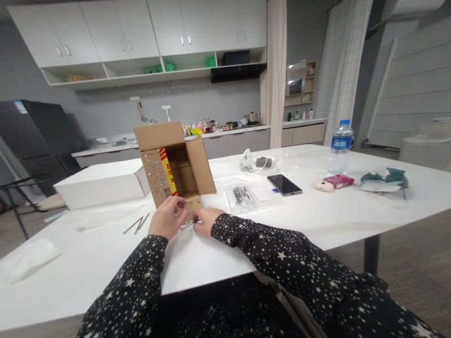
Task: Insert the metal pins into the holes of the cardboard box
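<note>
While your left hand pinches the front lower flap of the open cardboard box between thumb and fingers, keep that grip firm so the box stays tipped toward you on the white table. From the head view, your right hand lies just right of that flap, fingers curled onto a thin metal piece at the box's foot; whether it truly grips it you cannot tell. I judge steady, small movements work best here. Left of the box sit loose metal rods and a white carton; right of it, a clear packet and a phone.
</note>
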`<state>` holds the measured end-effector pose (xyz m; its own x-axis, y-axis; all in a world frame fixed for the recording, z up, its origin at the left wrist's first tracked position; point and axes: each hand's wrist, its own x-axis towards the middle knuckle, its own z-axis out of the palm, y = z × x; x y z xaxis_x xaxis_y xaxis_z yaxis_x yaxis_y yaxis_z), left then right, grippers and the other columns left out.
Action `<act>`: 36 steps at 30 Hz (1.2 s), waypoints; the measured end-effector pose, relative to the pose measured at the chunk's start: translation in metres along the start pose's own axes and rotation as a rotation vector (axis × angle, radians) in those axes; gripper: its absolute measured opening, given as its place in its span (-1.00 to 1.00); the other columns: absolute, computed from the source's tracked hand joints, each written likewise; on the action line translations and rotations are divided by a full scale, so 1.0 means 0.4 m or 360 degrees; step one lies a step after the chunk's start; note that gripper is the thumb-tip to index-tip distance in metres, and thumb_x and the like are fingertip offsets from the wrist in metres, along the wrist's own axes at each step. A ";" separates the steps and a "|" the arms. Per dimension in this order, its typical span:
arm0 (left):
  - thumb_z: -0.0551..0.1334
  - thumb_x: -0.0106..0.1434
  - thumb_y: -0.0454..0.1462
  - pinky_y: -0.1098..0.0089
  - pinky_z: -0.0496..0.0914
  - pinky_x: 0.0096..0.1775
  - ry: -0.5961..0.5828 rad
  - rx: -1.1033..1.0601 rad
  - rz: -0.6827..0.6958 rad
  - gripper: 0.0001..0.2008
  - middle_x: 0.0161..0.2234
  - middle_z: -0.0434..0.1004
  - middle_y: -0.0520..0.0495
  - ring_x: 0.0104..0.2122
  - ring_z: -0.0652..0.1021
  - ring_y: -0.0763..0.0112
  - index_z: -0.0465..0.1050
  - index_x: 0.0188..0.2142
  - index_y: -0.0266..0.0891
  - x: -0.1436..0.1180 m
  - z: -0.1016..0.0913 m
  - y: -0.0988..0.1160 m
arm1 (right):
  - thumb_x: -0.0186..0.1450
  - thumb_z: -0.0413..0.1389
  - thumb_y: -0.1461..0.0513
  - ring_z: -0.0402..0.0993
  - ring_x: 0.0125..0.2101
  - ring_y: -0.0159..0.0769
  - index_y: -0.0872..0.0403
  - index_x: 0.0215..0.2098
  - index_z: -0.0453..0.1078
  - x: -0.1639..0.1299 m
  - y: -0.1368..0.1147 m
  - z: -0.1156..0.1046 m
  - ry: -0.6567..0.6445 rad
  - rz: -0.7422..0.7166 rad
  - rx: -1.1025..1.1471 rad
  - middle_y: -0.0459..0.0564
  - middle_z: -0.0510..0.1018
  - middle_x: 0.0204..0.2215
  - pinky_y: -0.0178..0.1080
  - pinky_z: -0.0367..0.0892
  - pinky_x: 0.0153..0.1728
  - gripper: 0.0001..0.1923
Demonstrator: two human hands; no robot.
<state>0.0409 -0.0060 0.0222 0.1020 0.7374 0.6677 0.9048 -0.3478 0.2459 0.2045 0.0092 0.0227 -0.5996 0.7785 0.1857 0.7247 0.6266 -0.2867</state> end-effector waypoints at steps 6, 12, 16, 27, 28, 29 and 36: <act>0.11 0.15 -0.22 0.39 0.33 -0.27 -0.0021 0.0016 -0.0023 -0.85 -0.34 0.45 -0.02 -0.43 0.40 0.44 0.37 -0.30 -0.19 -0.001 0.007 -0.011 | 0.16 0.02 0.15 0.49 -0.23 -0.12 0.01 -0.19 0.44 -0.003 0.000 -0.003 -0.0012 0.0012 0.0011 0.07 0.56 -0.25 -0.22 0.33 -0.34 -0.72; 0.11 0.14 -0.22 0.41 0.32 -0.29 -0.0057 0.0046 -0.0021 -0.86 -0.36 0.45 -0.01 -0.45 0.40 0.45 0.37 -0.31 -0.18 -0.002 0.009 -0.013 | 0.17 0.02 0.13 0.49 -0.25 -0.12 0.00 -0.18 0.43 0.003 0.003 0.003 -0.0013 0.0007 0.0002 0.06 0.55 -0.27 -0.21 0.33 -0.34 -0.71; 0.11 0.14 -0.21 0.40 0.32 -0.28 -0.0103 0.0038 -0.0020 -0.85 -0.36 0.46 -0.01 -0.43 0.41 0.45 0.37 -0.30 -0.18 -0.002 0.011 -0.017 | 0.17 0.01 0.11 0.49 -0.25 -0.12 0.00 -0.17 0.43 0.009 0.008 0.009 -0.0021 0.0003 -0.0013 0.06 0.55 -0.27 -0.20 0.34 -0.34 -0.69; 0.12 0.12 -0.24 0.43 0.32 -0.31 -0.0207 -0.0007 0.0039 -0.86 -0.37 0.48 0.00 -0.45 0.41 0.47 0.37 -0.32 -0.19 -0.001 0.005 -0.008 | 0.17 0.01 0.13 0.49 -0.23 -0.15 0.00 -0.16 0.42 0.011 0.010 0.009 -0.0042 -0.0014 0.0018 0.02 0.55 -0.26 -0.23 0.33 -0.34 -0.70; 0.12 0.12 -0.24 0.43 0.32 -0.31 -0.0211 -0.0009 0.0048 -0.86 -0.37 0.48 0.00 -0.45 0.40 0.47 0.37 -0.33 -0.19 -0.001 0.005 -0.007 | 0.17 0.01 0.14 0.49 -0.24 -0.15 0.00 -0.17 0.42 0.012 0.012 0.012 -0.0033 -0.0027 0.0021 0.02 0.55 -0.26 -0.24 0.33 -0.34 -0.70; 0.12 0.12 -0.24 0.43 0.32 -0.32 -0.0212 -0.0008 0.0055 -0.86 -0.38 0.48 0.01 -0.46 0.40 0.47 0.38 -0.33 -0.20 -0.001 0.006 -0.007 | 0.16 0.01 0.13 0.49 -0.24 -0.15 0.00 -0.17 0.41 0.014 0.015 0.016 -0.0026 -0.0037 0.0025 0.01 0.55 -0.26 -0.24 0.34 -0.34 -0.70; 0.12 0.11 -0.23 0.42 0.31 -0.34 -0.0260 -0.0007 0.0066 -0.87 -0.41 0.48 0.02 -0.47 0.42 0.46 0.38 -0.36 -0.20 -0.003 0.011 -0.010 | 0.16 0.00 0.13 0.49 -0.28 -0.15 0.00 -0.16 0.41 0.019 0.025 0.027 0.0015 -0.0076 0.0028 0.02 0.55 -0.30 -0.24 0.33 -0.39 -0.69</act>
<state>0.0390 -0.0030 0.0174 0.2053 0.8064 0.5545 0.8966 -0.3821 0.2237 0.2034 0.0210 0.0111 -0.6301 0.7480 0.2086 0.6892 0.6624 -0.2935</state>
